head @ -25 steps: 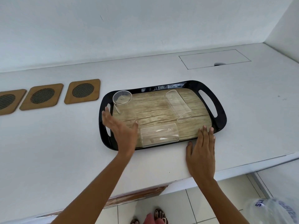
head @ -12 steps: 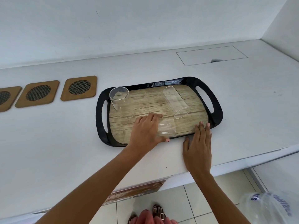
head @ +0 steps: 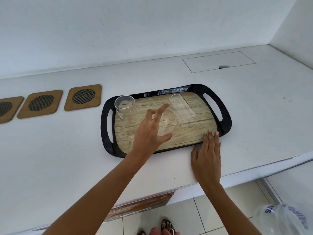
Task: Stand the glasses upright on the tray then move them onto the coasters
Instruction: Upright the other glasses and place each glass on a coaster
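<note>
A black tray (head: 226,122) with a wood-pattern floor lies on the white counter. My left hand (head: 149,133) is over its middle, shut on a clear glass (head: 166,123) held tilted between thumb and fingers; the glass is blurred. Another clear glass (head: 183,110) lies on its side at the tray's back right, rim toward me. A third glass (head: 126,112) at the tray's left end appears to stand rim up. My right hand (head: 207,160) rests flat on the counter, fingertips touching the tray's front right rim. Three wooden coasters (head: 83,97) (head: 40,103) (head: 6,108) sit in a row left of the tray.
A rectangular panel (head: 218,61) is set into the counter at the back right. The counter's front edge runs just below my right wrist. A clear plastic item with blue print (head: 284,219) shows at the bottom right, over the tiled floor.
My left hand went from the tray's left end to the glass lying at the front, gripped it and raised it tilted toward the tray's middle. My right hand stayed put.
</note>
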Demonstrator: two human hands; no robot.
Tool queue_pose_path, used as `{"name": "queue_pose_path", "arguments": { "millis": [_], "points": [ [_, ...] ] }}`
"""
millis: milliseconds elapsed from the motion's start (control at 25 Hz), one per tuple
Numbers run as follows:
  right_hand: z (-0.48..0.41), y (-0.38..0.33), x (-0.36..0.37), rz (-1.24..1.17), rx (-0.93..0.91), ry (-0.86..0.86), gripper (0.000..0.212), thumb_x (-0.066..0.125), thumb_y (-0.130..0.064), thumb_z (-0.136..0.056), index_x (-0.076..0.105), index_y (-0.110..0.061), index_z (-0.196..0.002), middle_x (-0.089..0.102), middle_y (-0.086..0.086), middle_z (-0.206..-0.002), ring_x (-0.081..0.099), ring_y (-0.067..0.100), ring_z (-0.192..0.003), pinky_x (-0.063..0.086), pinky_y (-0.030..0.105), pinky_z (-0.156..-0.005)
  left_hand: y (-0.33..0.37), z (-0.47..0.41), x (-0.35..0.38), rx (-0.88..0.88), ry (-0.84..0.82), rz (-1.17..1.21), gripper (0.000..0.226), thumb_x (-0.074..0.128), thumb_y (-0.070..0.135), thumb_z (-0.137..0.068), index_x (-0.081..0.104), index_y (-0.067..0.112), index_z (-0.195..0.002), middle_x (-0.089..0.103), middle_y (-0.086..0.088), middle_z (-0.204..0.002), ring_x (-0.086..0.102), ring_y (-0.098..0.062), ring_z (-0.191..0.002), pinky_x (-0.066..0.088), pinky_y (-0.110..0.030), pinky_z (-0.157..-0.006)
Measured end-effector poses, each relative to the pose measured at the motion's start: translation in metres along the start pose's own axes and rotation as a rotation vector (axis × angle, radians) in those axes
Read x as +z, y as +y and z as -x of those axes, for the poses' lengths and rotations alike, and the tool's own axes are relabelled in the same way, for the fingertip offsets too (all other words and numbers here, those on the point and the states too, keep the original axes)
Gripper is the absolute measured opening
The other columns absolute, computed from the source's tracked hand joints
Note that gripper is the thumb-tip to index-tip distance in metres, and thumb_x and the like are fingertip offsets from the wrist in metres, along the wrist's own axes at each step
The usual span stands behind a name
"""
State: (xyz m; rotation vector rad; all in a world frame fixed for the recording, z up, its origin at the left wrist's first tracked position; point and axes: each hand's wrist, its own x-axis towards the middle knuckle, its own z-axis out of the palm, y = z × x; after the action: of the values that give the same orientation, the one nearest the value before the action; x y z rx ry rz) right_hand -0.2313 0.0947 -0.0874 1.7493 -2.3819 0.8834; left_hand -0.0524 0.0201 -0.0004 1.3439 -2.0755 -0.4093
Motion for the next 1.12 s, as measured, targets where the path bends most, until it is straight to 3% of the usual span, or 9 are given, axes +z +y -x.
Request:
{"name": "queue_pose_path", "arguments": {
  "millis": [240, 360, 440, 520, 600, 720, 840, 960, 1120],
  "points": [
    [0.000, 0.000, 0.000, 0.005, -0.009, 0.012, 0.050, 0.054, -0.009, -0.095, 0.043, 0.011, -0.139, 0.040, 0.024, -0.152, 0.024, 0.036, -0.149, 0.025, 0.049, -0.121, 0.002, -0.016, -0.001, -0.136, 0.194, 0.328, 0.068, 0.077, 0.039, -0.073, 0.037, 0.035, -0.127, 0.050, 0.004, -0.113, 0.061, -0.013, -0.094, 0.055, -0.029, -0.074],
    [0.000, 0.001, 0.000, -0.016, -0.011, 0.034, 0.050, 0.056, -0.008, -0.094, 0.044, 0.011, -0.138, 0.042, 0.023, -0.151, 0.025, 0.036, -0.149, 0.028, 0.050, -0.120, 0.009, -0.029, -0.001, -0.481, 0.213, 0.667, 0.069, 0.075, 0.046, -0.075, 0.035, 0.026, -0.127, 0.057, -0.004, -0.118, 0.070, -0.016, -0.085, 0.060, -0.033, -0.067],
    [0.000, 0.001, 0.000, -0.025, -0.014, 0.046, 0.049, 0.058, -0.007, -0.093, 0.045, 0.011, -0.137, 0.043, 0.023, -0.150, 0.027, 0.036, -0.148, 0.030, 0.051, -0.119, 0.012, -0.036, -0.002, -0.715, 0.153, 0.990, 0.050, 0.070, 0.049, -0.078, 0.051, 0.016, -0.110, 0.061, -0.008, -0.121, 0.073, -0.018, -0.082, 0.062, -0.037, -0.067],
    [0.000, 0.000, 0.000, -0.030, -0.016, 0.039, 0.049, 0.058, -0.007, -0.093, 0.046, 0.011, -0.137, 0.043, 0.024, -0.150, 0.027, 0.037, -0.148, 0.030, 0.052, -0.118, 0.014, -0.041, -0.004, -0.844, 0.052, 1.223, 0.032, 0.066, 0.050, -0.080, 0.060, 0.021, -0.095, 0.064, -0.008, -0.118, 0.074, -0.020, -0.081, 0.062, -0.037, -0.071],
    [0.000, 0.000, -0.002, -0.038, -0.012, 0.029, 0.047, 0.057, -0.007, -0.094, 0.046, 0.011, -0.137, 0.043, 0.024, -0.150, 0.026, 0.037, -0.148, 0.028, 0.053, -0.119, 0.015, -0.046, -0.007, -0.933, -0.019, 1.359, 0.031, 0.066, 0.047, -0.081, 0.061, 0.021, -0.098, 0.064, -0.009, -0.114, 0.071, -0.023, -0.081, 0.060, -0.038, -0.073],
    [-0.001, -0.008, -0.009, -0.195, -0.035, 0.020, 0.054, 0.052, -0.019, -0.094, 0.043, 0.006, -0.141, 0.042, 0.019, -0.152, 0.022, 0.032, -0.150, 0.019, 0.053, -0.122, 0.021, -0.050, -0.007, -1.090, -0.022, 1.627, 0.053, 0.069, 0.040, -0.081, 0.055, 0.003, -0.116, 0.064, -0.014, -0.106, 0.067, -0.027, -0.082, 0.062, -0.040, -0.061],
    [-0.009, -0.035, -0.018, -0.529, -0.151, -0.022, 0.068, 0.062, -0.023, -0.090, 0.031, -0.007, -0.149, 0.036, 0.008, -0.156, 0.024, 0.021, -0.150, 0.025, 0.044, -0.121, 0.022, -0.050, -0.007, -1.168, -0.018, 1.701, 0.063, 0.072, 0.039, -0.079, 0.051, -0.007, -0.117, 0.061, -0.018, -0.101, 0.065, -0.028, -0.082, 0.060, -0.043, -0.067],
    [-0.026, -0.068, -0.020, -0.841, -0.123, -0.088, 0.085, 0.077, -0.023, -0.084, 0.025, -0.008, -0.150, 0.034, 0.005, -0.155, 0.030, 0.014, -0.147, 0.030, 0.031, -0.118, 0.021, -0.046, -0.005, -1.214, -0.096, 1.628, 0.064, 0.068, 0.048, -0.079, 0.052, -0.009, -0.105, 0.061, -0.018, -0.095, 0.065, -0.030, -0.081, 0.049, -0.049, -0.090],
    [-0.046, -0.087, -0.018, -0.974, -0.052, -0.050, 0.085, 0.085, -0.016, -0.076, 0.034, -0.010, -0.144, 0.047, 0.006, -0.144, 0.048, 0.017, -0.134, 0.043, 0.036, -0.110, 0.020, -0.039, -0.008, -1.243, -0.245, 1.711, 0.067, 0.066, 0.056, -0.077, 0.060, -0.007, -0.099, 0.060, -0.009, -0.106, 0.055, -0.015, -0.090, 0.046, -0.031, -0.100]
  ]
}}
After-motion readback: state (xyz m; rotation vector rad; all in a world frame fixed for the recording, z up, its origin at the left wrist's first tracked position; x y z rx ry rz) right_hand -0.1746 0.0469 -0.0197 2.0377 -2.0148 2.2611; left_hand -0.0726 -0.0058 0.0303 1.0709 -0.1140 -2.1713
